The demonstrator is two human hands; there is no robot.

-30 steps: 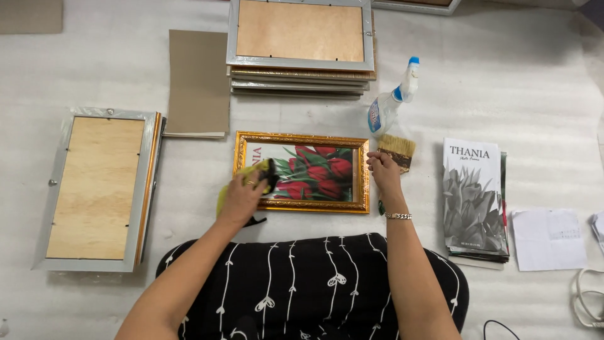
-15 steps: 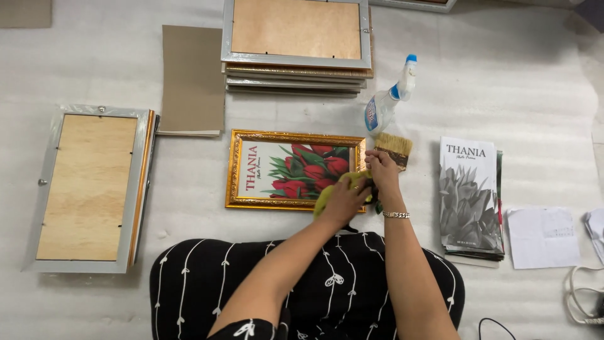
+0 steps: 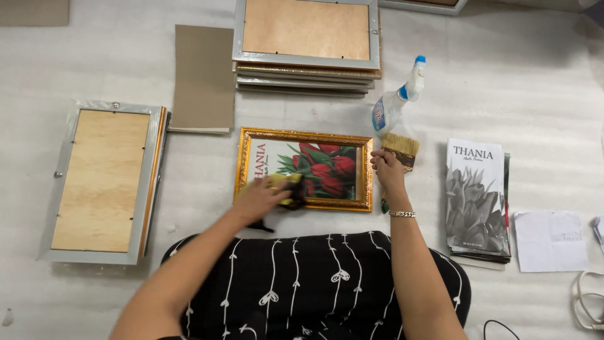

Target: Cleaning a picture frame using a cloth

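A gold-framed picture of red tulips (image 3: 314, 165) lies flat in front of me on the white padded surface. My left hand (image 3: 261, 198) presses a yellow cloth (image 3: 286, 187) onto the lower left of its glass. My right hand (image 3: 385, 171) rests fingers-down against the frame's right edge, steadying it. A flat paintbrush (image 3: 400, 148) with pale bristles lies just right of that hand. A spray bottle (image 3: 396, 101) with a blue nozzle lies tilted above the brush.
A stack of frames (image 3: 306, 44) lies face down at the back. A silver frame (image 3: 104, 179), back up, lies at the left, with brown cardboard (image 3: 203, 77) beyond it. Printed tulip sheets (image 3: 476, 198), white paper (image 3: 550, 240) and a cable (image 3: 585, 302) are at the right.
My left hand has slid the yellow cloth from the picture's lower right corner back to its lower left. My right hand has stayed at the frame's right edge.
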